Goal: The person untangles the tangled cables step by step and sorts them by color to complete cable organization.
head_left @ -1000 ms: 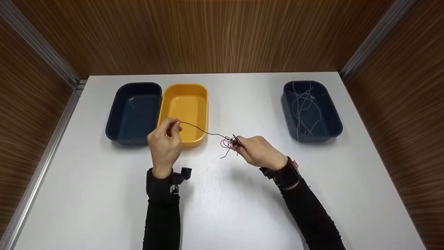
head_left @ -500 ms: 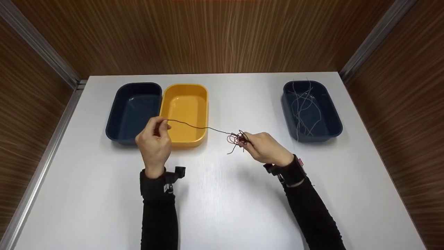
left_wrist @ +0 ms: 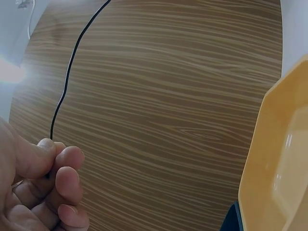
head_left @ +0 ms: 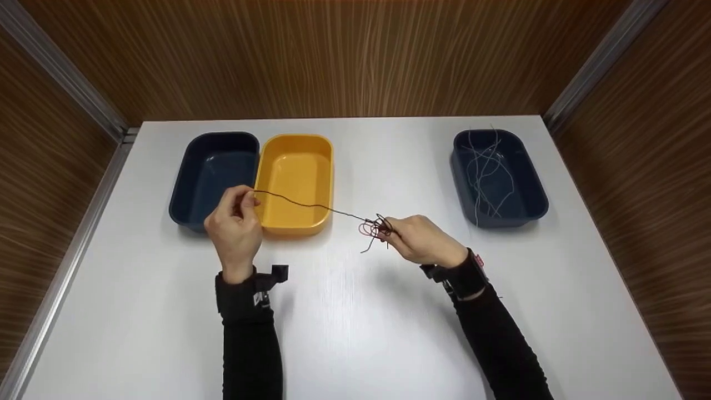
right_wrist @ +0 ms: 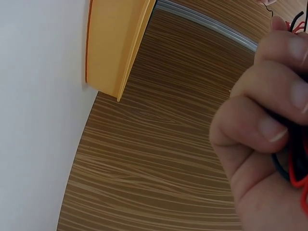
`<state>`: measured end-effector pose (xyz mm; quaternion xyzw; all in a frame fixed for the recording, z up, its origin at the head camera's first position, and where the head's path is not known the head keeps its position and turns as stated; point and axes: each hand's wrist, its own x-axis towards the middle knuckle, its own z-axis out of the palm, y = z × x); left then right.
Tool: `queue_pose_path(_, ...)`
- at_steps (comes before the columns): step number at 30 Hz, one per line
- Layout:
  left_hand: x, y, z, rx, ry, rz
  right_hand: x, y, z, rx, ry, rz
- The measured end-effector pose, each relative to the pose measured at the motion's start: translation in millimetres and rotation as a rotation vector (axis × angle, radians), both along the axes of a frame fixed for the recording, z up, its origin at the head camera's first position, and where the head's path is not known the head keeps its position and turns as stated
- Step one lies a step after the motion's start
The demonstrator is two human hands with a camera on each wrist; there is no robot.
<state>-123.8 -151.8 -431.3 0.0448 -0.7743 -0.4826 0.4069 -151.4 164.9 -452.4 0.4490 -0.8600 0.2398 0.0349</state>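
My left hand (head_left: 233,233) pinches one end of a thin black wire (head_left: 300,204) between thumb and fingertips, over the near edge of the left bins. The wire runs right, across the yellow bin (head_left: 297,166), into a tangle of red and black wires (head_left: 377,226). That tangle is gripped in my right hand (head_left: 425,239), above the white table. In the left wrist view the black wire (left_wrist: 67,79) rises from my thumb in a slight curve. The right wrist view shows curled fingers (right_wrist: 264,120) around the bundle, with a red loop (right_wrist: 296,180) sticking out; the palm hides the rest.
A dark blue bin (head_left: 219,172) stands against the yellow bin's left side. Another dark blue bin (head_left: 522,205) is at the right, with several thin grey wires (head_left: 489,172) in it, some poking over its rim. Wood-grain panels (head_left: 355,61) enclose the white table (head_left: 344,333).
My left hand has moved left, and a longer stretch of black wire now spans between the hands. My right hand shifted slightly right, then a little back, still holding the tangle.
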Motion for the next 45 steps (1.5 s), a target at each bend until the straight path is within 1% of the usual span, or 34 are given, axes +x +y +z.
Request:
queue_pose_path(8,0.3,-6.4,-3.0,0.004,-0.015,-0.001,-1.8,6.6,1.7,-0.004,-0.033,-0.015)
queue_pose_path(15,1.0,-9.5,-1.3,0.015,-0.012,0.013,-3.5,16.2,6.7,-0.039,-0.065,-0.018)
queue_pose_path(22,1.8,-10.9,0.1,0.04,-0.023,0.012,-5.3,21.9,9.6,-0.057,-0.048,-0.02)
queue_pose_path(25,2.6,-13.5,-1.0,0.054,-0.013,0.008,-6.7,24.3,10.4,-0.07,-0.037,-0.015)
queue_pose_path(30,3.7,-18.6,-0.8,0.077,0.01,0.026,-7.6,29.3,11.8,-0.097,-0.024,-0.024)
queue_pose_path(35,4.7,-19.7,0.8,0.109,0.013,0.02,-8.4,31.5,13.7,-0.094,-0.019,-0.035)
queue_pose_path(41,4.4,-21.4,1.7,0.12,0.031,0.047,-10.1,36.8,12.7,-0.108,0.006,-0.047)
queue_pose_path(45,3.7,-21.4,1.2,0.128,0.027,0.055,-11.6,40.7,12.6,-0.125,0.016,-0.051)
